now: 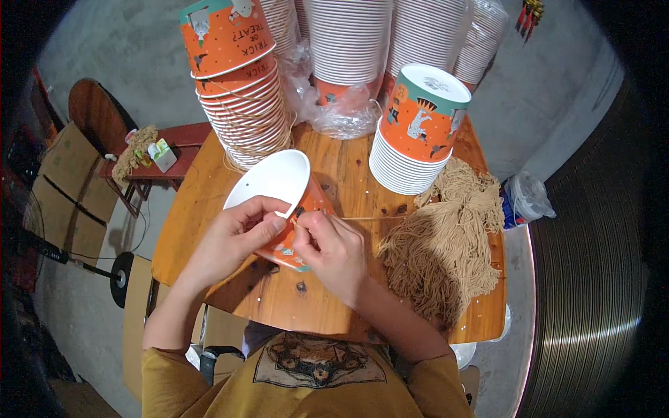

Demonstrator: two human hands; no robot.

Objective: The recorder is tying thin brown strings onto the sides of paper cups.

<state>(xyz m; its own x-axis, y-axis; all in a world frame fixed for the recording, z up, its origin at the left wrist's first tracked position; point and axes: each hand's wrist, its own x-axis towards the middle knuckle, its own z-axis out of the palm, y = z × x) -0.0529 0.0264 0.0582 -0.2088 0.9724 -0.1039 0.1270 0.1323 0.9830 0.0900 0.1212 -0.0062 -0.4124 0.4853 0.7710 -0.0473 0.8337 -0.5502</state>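
An orange paper bucket [317, 198] with a white inside and a green band lies tilted on the table, its mouth turned up and to the left. My left hand [240, 237] is closed on its rim, thumb and fingers pinching the edge. Against the bucket's outer side, just below the rim, my right hand [333, 251] is closed in a pinch on a thin tan cord [376, 218]. This cord runs out to the right, toward a heap of tan cords [446, 244]. The fingers hide where the cord meets the bucket.
Nested buckets with cords around them form a leaning stack [244, 118] at left. Another upside-down stack [418, 139] stands at right. Behind are tall plastic-wrapped bucket stacks [348, 42]. Beyond the wooden table [334, 299] sit a red bench [185, 136] and a blue bin [519, 202].
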